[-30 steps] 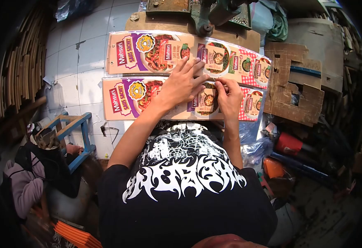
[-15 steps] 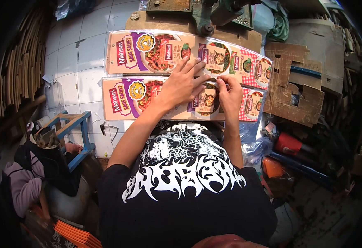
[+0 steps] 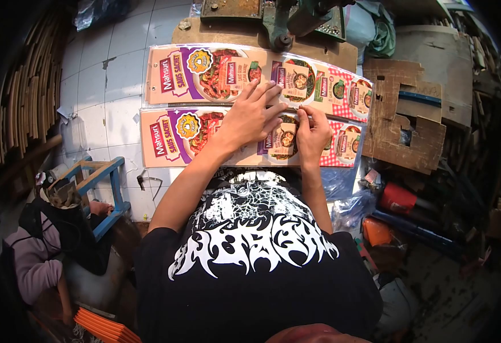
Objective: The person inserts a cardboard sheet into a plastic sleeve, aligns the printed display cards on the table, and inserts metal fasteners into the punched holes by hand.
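Observation:
Two long printed food strips lie one above the other, the upper strip (image 3: pixel 170 74) and the lower strip (image 3: pixel 159 137), both with a glossy plastic edge. My left hand (image 3: pixel 250 117) rests with spread fingers across the seam between them, near their middle. Just right of it, my right hand (image 3: pixel 313 131) is over the lower strip, thumb and index finger pinched at its upper edge. Whatever lies between those fingertips is too small to make out.
A green metal machine (image 3: pixel 282 40) with trays stands beyond the strips. Cut cardboard (image 3: pixel 382 114) lies to the right. At the lower left are a blue frame (image 3: pixel 116 183) and another person's sleeve (image 3: pixel 36 268). Stacked boards (image 3: pixel 30 86) stand at the far left.
My right hand has shifted slightly, its fingers still together at the seam. My left hand keeps its place on the strips. At the lower left, the other person's arm has moved.

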Demonstrator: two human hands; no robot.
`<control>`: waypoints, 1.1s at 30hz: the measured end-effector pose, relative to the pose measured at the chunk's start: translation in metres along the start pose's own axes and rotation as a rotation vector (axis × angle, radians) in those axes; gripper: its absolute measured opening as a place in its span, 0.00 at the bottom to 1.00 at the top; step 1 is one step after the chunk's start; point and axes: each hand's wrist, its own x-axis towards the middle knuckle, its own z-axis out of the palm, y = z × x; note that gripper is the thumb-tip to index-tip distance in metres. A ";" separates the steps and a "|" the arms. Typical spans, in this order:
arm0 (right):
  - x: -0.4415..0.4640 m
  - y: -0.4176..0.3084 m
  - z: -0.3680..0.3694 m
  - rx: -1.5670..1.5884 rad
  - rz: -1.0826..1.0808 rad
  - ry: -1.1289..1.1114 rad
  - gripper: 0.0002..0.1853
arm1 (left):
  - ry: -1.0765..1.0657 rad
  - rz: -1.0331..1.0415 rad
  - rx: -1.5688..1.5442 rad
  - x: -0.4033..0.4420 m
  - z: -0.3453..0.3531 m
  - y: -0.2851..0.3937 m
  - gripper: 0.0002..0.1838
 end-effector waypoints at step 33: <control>0.117 0.011 0.054 0.213 -0.208 0.016 0.10 | 0.029 -0.159 -0.380 0.009 -0.012 -0.005 0.18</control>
